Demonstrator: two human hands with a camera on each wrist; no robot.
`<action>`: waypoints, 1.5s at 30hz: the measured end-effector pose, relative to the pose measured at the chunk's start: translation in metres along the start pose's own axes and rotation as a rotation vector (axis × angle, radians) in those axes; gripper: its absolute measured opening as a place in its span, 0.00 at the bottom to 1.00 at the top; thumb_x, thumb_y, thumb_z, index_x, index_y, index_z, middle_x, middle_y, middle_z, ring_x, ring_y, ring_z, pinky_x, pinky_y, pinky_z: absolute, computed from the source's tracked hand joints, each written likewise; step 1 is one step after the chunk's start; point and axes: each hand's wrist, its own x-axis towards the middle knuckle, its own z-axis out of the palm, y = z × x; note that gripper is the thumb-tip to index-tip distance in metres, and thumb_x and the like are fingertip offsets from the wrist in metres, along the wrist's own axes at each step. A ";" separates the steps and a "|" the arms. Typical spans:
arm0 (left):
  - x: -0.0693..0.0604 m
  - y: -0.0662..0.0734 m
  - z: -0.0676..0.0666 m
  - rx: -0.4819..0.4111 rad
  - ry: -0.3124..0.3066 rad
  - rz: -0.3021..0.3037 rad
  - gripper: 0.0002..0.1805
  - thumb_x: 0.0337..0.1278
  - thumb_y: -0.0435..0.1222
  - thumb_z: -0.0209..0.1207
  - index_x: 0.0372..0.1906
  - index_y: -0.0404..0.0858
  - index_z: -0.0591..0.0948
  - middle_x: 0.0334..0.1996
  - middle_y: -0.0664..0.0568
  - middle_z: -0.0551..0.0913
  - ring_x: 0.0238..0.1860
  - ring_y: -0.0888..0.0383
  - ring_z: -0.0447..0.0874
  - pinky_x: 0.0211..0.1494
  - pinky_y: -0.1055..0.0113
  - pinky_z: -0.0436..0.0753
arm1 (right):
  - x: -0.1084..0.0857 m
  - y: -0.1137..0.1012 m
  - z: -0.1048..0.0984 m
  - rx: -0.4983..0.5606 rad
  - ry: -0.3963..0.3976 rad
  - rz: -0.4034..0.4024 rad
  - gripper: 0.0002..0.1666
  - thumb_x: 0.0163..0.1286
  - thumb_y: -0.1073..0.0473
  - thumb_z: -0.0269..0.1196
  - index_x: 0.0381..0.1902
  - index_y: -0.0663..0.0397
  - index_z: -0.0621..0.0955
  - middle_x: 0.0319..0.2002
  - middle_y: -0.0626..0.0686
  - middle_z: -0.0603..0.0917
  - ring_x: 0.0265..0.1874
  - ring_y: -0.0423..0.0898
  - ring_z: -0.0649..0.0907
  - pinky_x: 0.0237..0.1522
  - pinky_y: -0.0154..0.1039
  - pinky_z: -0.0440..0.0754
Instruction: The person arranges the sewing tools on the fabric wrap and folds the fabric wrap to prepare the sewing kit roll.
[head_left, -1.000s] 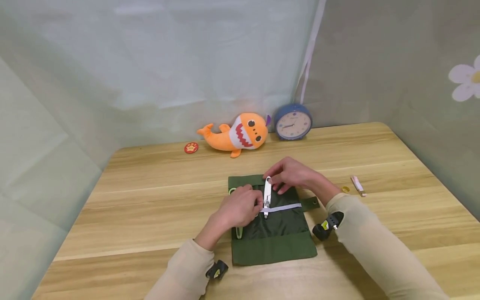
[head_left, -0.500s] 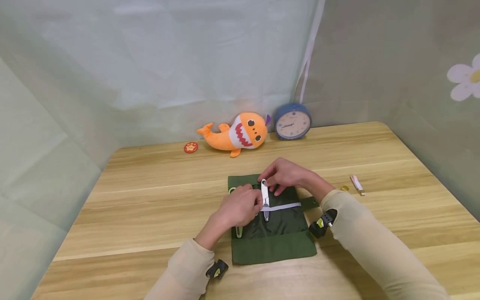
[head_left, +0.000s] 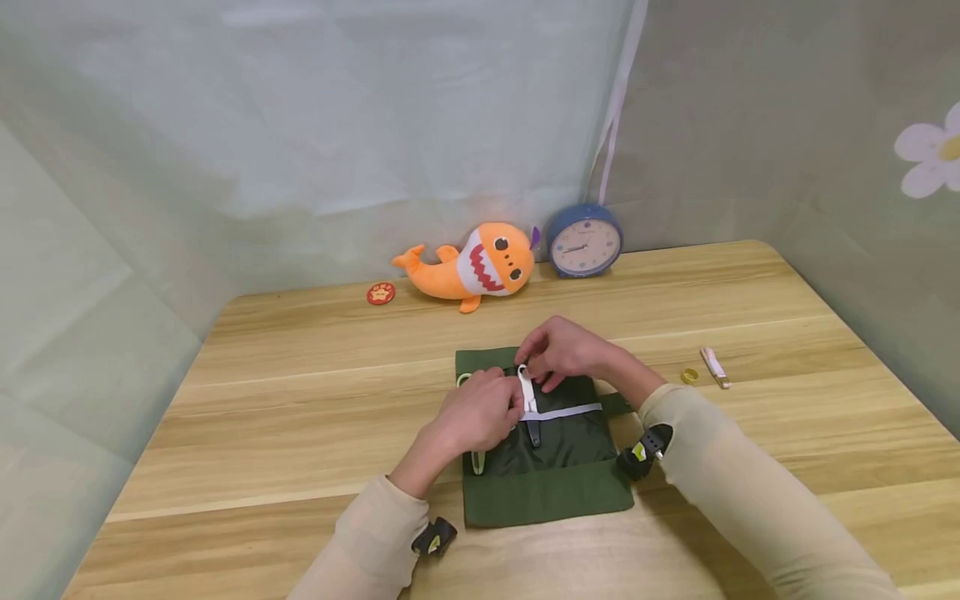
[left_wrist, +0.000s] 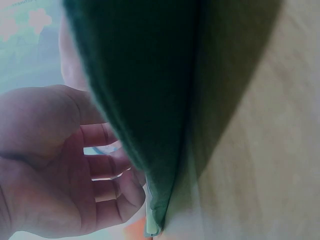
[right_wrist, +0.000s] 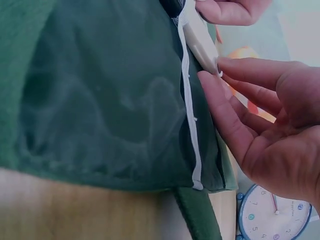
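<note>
- White tool [head_left: 528, 396]: lower centre of the head frame, on the spread pouch [head_left: 547, 500], running under the strap [head_left: 566, 413]; pale end toward the far edge, dark tip below the strap.
- Right hand [head_left: 566, 350]: thumb and finger pinch the pale end of the white tool.
- Left hand [head_left: 480, 412]: fingers curled, seems to pinch the strap just left of the white tool; exact contact hidden in the head view.
- Handling, judged by eye: white tool looks light, stiff, smooth, maybe a bit slippery; dark tip may be pointed, can't tell. Best hold is the pale far end, well clear of strap and tip.
- Strap looks soft and stretchy, best pinched right beside the tool. Pouch looks thin and floppy, could bunch or slide.
- Head view only: whole tabletop [head_left: 285, 417], with ring [head_left: 689, 381] and small pink-white item [head_left: 716, 367] at right, badge [head_left: 381, 293] up at left. Green tool [head_left: 478, 462] shows below the left hand.
- Right wrist view: pinch plain at upper right, strap crossing over the white tool, pouch tab [right_wrist: 197, 212] at the bottom.
- Left wrist view: palm and bent fingers at left, behind the pouch's edge; white tool not visible there.
</note>
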 end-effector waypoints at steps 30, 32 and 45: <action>0.001 -0.001 0.001 0.004 0.003 -0.004 0.10 0.70 0.36 0.63 0.30 0.47 0.81 0.35 0.53 0.78 0.42 0.51 0.77 0.37 0.58 0.79 | -0.009 0.006 0.008 -0.067 -0.006 0.002 0.08 0.68 0.70 0.69 0.44 0.62 0.85 0.25 0.51 0.83 0.21 0.44 0.81 0.24 0.37 0.84; 0.001 -0.001 0.001 0.003 0.004 -0.003 0.10 0.70 0.36 0.63 0.30 0.47 0.81 0.34 0.53 0.78 0.42 0.51 0.77 0.37 0.58 0.79 | -0.009 0.007 0.008 -0.052 -0.007 0.008 0.08 0.68 0.70 0.69 0.44 0.62 0.85 0.26 0.52 0.82 0.21 0.44 0.82 0.24 0.37 0.85; 0.000 -0.001 0.000 -0.005 0.010 0.005 0.10 0.70 0.36 0.63 0.29 0.46 0.80 0.34 0.53 0.77 0.40 0.52 0.76 0.37 0.59 0.78 | -0.011 0.008 0.008 -0.028 -0.008 0.003 0.07 0.68 0.69 0.68 0.43 0.61 0.84 0.25 0.53 0.82 0.20 0.45 0.82 0.25 0.38 0.86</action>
